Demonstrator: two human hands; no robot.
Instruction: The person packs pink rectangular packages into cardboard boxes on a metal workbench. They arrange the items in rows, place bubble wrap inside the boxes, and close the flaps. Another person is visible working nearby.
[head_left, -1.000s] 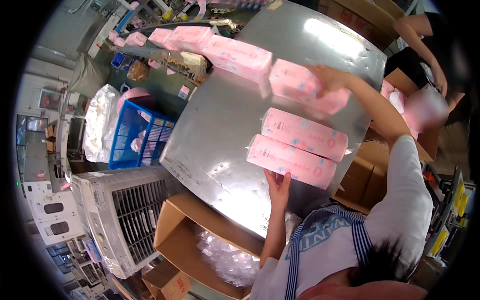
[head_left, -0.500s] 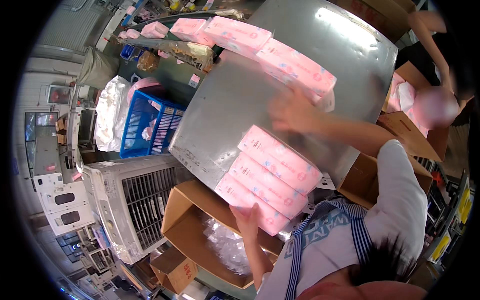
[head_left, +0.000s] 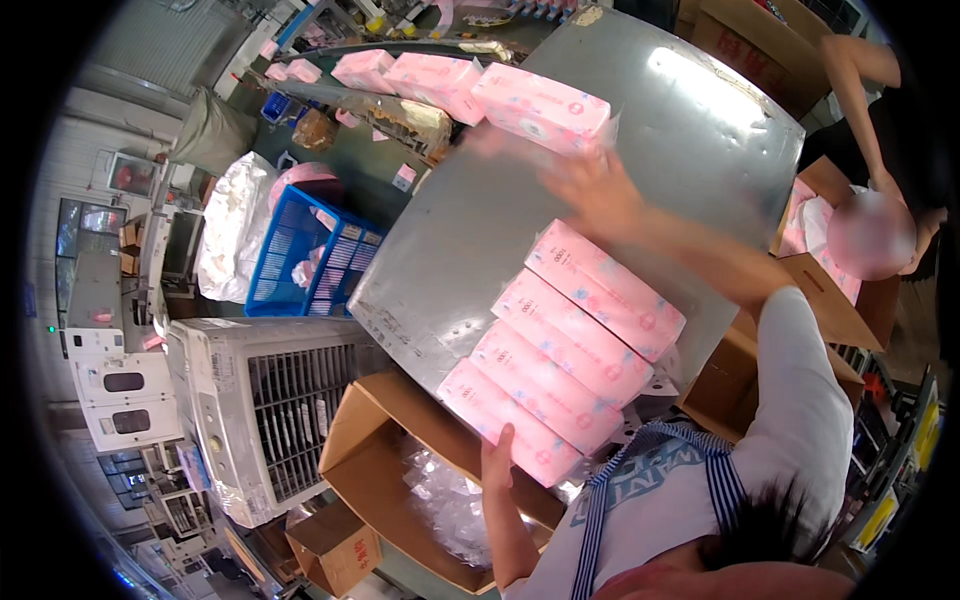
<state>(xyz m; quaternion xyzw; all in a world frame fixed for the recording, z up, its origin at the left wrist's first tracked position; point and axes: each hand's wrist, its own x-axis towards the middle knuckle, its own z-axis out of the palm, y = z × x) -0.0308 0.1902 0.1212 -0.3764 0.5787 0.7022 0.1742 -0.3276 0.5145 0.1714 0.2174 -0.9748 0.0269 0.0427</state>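
Note:
On the metal table, several pink tissue packs (head_left: 575, 340) lie side by side in a slanting row close to my body. My left hand (head_left: 497, 462) is at the nearest pack, its thumb against the upper edge and most fingers hidden. My right hand (head_left: 595, 195) reaches out over the table beyond the row. It is blurred, with fingers apart and apparently nothing in them. Just past its fingertips is another tissue pack (head_left: 540, 105), first in a line of packs that runs back to the left; whether the hand touches it, I cannot tell.
An open cardboard box (head_left: 375, 460) with clear plastic bags stands below the table's left corner. Beyond it are a grey slatted machine (head_left: 270, 420) and a blue crate (head_left: 290, 250). At right, another person's arm (head_left: 862, 110) is beside an open carton (head_left: 835, 290).
One more pack has joined the far side of the row, and the line of packs at the back is shorter at its near end. My left hand stays at the nearest pack.

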